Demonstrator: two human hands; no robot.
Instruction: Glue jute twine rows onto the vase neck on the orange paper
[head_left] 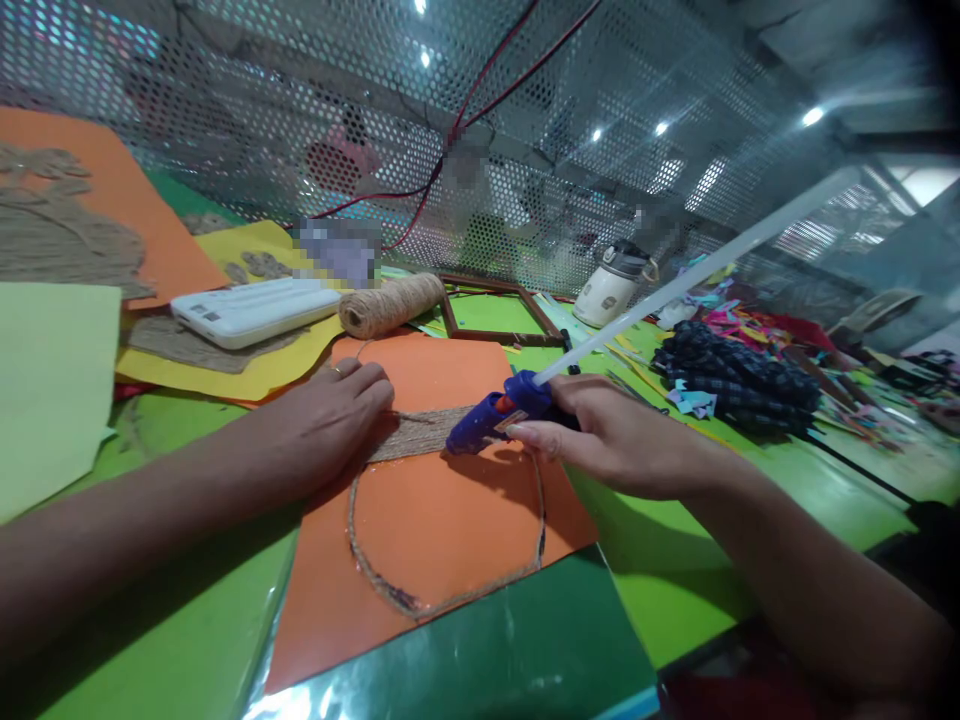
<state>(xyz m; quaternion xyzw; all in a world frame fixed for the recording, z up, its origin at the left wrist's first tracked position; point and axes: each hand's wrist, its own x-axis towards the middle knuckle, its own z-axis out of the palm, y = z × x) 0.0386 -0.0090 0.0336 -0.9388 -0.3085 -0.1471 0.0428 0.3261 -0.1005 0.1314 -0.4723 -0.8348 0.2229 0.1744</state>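
the left hand (330, 415) reaches in from the left, palm down, fingers flat and pressing the band of jute twine (416, 432) on the orange paper (442, 520). the right hand (607, 435) comes in from the right, fingers closed around the blue glue gun (499, 415), thumb along its side. the nozzle points left, touching the twine band just beside the left fingertips. a twine spool (390, 303) lies behind the paper.
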